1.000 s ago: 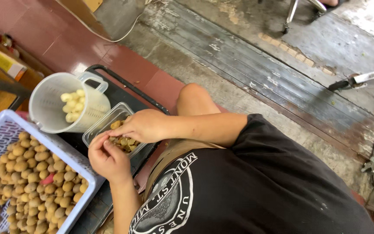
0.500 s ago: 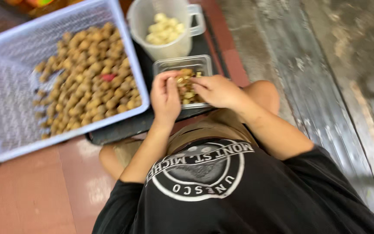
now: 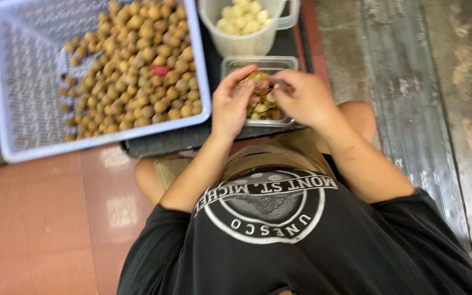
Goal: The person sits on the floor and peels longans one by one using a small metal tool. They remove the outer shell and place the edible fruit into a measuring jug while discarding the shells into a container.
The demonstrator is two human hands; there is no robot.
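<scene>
My left hand (image 3: 230, 104) and my right hand (image 3: 306, 98) meet over a clear rectangular tub (image 3: 235, 64) that holds brown peel scraps. Between their fingertips they pinch one small brown round fruit (image 3: 258, 77). A white mesh basket (image 3: 17, 98) to the left is filled with many of the same brown fruits (image 3: 137, 65). Beyond the tub stands a white measuring jug (image 3: 247, 41) with pale peeled fruit (image 3: 240, 17) inside. Tub and jug sit on a dark tray (image 3: 170, 141).
I sit on a reddish tiled floor (image 3: 39, 218) wearing a black printed shirt. A grey concrete strip (image 3: 411, 87) runs along the right side. One small red piece (image 3: 160, 70) lies among the basket's fruits.
The view has swung so the basket now lies upper left. Both hands have stayed together over the clear tub, working one fruit.
</scene>
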